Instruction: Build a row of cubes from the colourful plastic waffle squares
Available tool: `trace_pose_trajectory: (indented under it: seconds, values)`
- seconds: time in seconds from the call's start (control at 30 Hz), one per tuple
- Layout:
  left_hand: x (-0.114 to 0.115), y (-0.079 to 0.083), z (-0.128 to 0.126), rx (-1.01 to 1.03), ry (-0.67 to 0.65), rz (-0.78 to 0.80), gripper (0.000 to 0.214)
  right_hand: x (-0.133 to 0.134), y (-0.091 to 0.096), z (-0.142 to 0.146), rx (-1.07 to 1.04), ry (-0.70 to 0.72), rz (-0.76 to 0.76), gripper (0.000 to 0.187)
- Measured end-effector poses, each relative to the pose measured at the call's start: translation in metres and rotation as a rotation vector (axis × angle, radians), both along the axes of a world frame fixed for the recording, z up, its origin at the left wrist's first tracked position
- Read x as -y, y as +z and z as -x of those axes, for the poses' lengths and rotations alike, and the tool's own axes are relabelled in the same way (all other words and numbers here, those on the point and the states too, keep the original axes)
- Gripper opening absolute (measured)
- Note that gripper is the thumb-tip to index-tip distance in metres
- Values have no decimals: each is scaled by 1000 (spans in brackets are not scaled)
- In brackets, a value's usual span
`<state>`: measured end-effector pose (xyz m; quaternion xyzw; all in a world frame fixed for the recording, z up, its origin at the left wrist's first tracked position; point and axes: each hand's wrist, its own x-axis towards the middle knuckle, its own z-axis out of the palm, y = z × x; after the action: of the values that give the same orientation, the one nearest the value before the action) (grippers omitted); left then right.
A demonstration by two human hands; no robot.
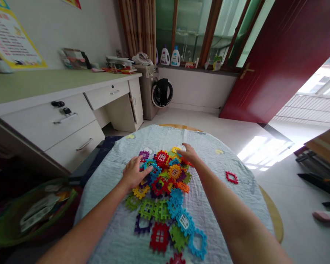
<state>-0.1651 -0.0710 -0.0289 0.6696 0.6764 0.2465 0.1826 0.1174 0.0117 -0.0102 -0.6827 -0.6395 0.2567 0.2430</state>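
A heap of colourful interlocking plastic building tiles (165,179) lies on the cloth-covered round table. My left hand (134,172) is at the heap's left side, fingers apart, touching or just over a blue tile (154,169) and a purple tile (144,155). At the far right side of the heap, my right hand (189,154) has its fingers spread near yellow and orange tiles. Neither hand visibly grips a tile. Closer to me lie a red window tile (159,237), a blue frame tile (198,244) and several green ones.
A lone red frame tile (231,177) sits on the pale tablecloth (217,205) at the right. To the left are a white desk (71,124) with drawers and a green basket (30,216). Behind stands a washing machine (151,91); a red door (275,55) is at the right.
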Motion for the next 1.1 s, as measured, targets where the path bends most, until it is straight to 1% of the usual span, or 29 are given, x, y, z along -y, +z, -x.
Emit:
trace_pose_trajectory:
  seconds: [0.03,0.1,0.2,0.27,0.33,0.4,0.43,0.57,0.63,0.7,0.77,0.83,0.87,0.93,0.97,1.0,1.03,1.1]
  values:
    - [-9,1,-3,-10,-6,20,72,-5,-3,3,22,21,13,62]
    - [-26,6,-10,-44,-5,56,71,-11,-8,10,58,79,37,62]
    - [-47,12,-19,-103,13,145,73,-9,-14,18,87,199,53,50]
    - [-53,13,-25,-87,-38,193,73,-1,-15,21,94,269,48,43]
    - [-51,12,-31,-5,-157,191,73,13,-14,19,94,315,43,44]
    - [-44,12,-39,100,-276,168,74,31,-10,15,79,337,35,46]
    - [-39,12,-42,151,-314,160,74,41,-8,12,63,337,31,47]
    - [-18,19,-48,302,-369,139,70,83,2,-9,-71,309,36,51]
    - [-4,27,-43,296,-378,104,69,102,5,-24,-135,301,55,56]
    - [17,35,-34,214,-379,48,71,120,6,-39,-138,302,68,66]
    - [48,41,-26,108,-386,-18,79,134,6,-50,-98,335,59,83]
    - [86,43,-23,23,-467,-94,89,144,6,-53,-51,393,35,104]
    - [107,41,-24,-11,-531,-129,91,147,6,-51,-30,424,29,113]
    - [147,30,-34,-63,-717,-202,98,151,7,-40,19,468,30,124]
    - [164,21,-42,-85,-830,-242,96,151,8,-33,48,476,31,125]
    - [178,11,-51,-100,-937,-329,83,151,9,-24,75,477,28,123]
    - [190,0,-61,-127,-991,-409,68,150,9,-16,98,470,20,116]
    - [204,-22,-80,-186,-1095,-529,48,148,11,1,126,447,-5,96]
